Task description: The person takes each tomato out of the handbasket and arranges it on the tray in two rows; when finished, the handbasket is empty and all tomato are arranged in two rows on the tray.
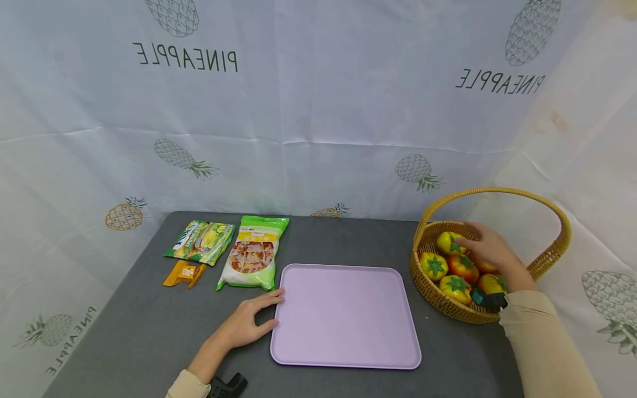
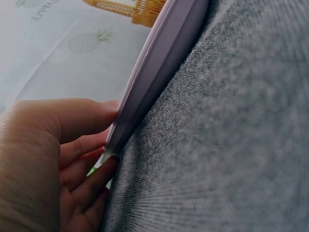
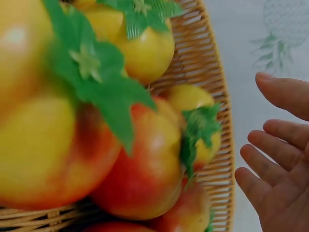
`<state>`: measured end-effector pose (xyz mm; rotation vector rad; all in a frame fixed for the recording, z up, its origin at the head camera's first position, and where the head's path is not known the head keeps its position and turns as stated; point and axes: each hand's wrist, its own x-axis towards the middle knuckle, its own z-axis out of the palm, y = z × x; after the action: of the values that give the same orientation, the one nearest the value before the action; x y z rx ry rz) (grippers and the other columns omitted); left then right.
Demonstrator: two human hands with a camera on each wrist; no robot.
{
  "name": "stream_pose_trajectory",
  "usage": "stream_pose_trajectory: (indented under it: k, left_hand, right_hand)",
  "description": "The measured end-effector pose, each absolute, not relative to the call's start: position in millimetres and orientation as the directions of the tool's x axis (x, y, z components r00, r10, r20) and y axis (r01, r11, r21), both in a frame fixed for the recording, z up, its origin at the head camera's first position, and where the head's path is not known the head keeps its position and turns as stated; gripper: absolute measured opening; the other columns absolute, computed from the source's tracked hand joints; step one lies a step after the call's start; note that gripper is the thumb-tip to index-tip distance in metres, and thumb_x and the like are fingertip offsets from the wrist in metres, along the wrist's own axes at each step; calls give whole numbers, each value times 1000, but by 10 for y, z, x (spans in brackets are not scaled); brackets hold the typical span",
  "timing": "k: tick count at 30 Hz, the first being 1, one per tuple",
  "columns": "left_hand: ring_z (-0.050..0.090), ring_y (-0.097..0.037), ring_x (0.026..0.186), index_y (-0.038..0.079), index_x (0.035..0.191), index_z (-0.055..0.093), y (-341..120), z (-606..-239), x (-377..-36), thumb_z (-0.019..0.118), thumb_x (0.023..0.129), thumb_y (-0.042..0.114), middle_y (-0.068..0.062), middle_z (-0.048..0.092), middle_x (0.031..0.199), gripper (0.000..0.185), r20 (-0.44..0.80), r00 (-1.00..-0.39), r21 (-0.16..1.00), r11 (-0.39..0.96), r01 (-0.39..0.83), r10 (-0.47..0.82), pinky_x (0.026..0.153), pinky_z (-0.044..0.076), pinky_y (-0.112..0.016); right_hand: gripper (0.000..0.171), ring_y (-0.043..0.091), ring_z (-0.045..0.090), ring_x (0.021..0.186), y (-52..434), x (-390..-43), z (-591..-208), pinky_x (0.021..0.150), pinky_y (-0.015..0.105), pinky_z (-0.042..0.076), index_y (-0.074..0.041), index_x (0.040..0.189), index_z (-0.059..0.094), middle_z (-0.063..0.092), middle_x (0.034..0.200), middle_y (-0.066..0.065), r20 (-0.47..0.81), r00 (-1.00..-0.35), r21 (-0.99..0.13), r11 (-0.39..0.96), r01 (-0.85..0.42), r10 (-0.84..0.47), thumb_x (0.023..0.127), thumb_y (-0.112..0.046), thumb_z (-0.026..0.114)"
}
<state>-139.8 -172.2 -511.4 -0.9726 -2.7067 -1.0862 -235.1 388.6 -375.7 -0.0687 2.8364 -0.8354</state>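
Observation:
A lilac rectangular tray lies flat on the dark table. My left hand touches its left edge with fingers mostly straight; the left wrist view shows the thumb against the tray's rim. On the right, my right hand reaches over a woven basket of yellow and red tomato-like fruits with green leafy tops. In the right wrist view the right hand has its fingers spread, holding nothing, beside the basket's rim. A large fruit fills the near left of that view.
At the back left lie a green and white food bag, a green and yellow packet and a small orange packet. The basket's tall handle arches above it. A pineapple-print cloth hangs behind the table.

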Motion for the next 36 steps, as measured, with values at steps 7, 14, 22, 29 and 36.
stream_pose_trajectory:
  k: [7,14,22,29,36]
  left_hand:
    - [51,-23,127,16,129,59,-1722,-5099,-1401,67,87,26,-1,52,141,45,271,-804,610,551,569,529,99,46,-43]
    - [51,-21,127,17,129,60,-1731,-5097,-1396,68,86,25,-1,51,141,44,267,-812,616,556,558,520,99,46,-41]
    - [50,-20,128,19,129,60,-1721,-5096,-1402,68,86,27,2,50,142,44,238,-825,634,561,532,513,100,45,-43]
    - [52,-24,126,16,128,60,-1720,-5128,-1394,67,87,26,-3,52,140,43,283,-800,606,548,577,529,98,47,-41]
    - [52,-23,127,17,129,60,-1725,-5132,-1399,67,87,26,-2,52,140,43,286,-801,610,545,576,526,99,46,-42]
  right_hand:
    - [78,58,31,125,3958,-2447,-3885,96,66,35,10,147,15,25,143,41,-177,-978,-526,850,-4,-114,97,-38,51]
    - [75,57,37,121,3970,-2512,-3981,95,64,38,17,141,24,32,137,42,-168,-976,-487,872,-40,-139,95,-33,56]
    - [77,59,33,122,3918,-2567,-3956,95,66,36,17,141,24,28,139,42,-221,-966,-442,897,-26,-136,91,-30,61]
    - [74,58,37,117,3903,-2629,-3986,94,64,38,19,137,29,33,135,42,-208,-971,-393,919,-31,-122,88,-24,64]
    - [72,56,40,115,3906,-2675,-4022,94,63,39,20,135,31,37,132,42,-198,-975,-385,923,-21,-105,86,-20,65]
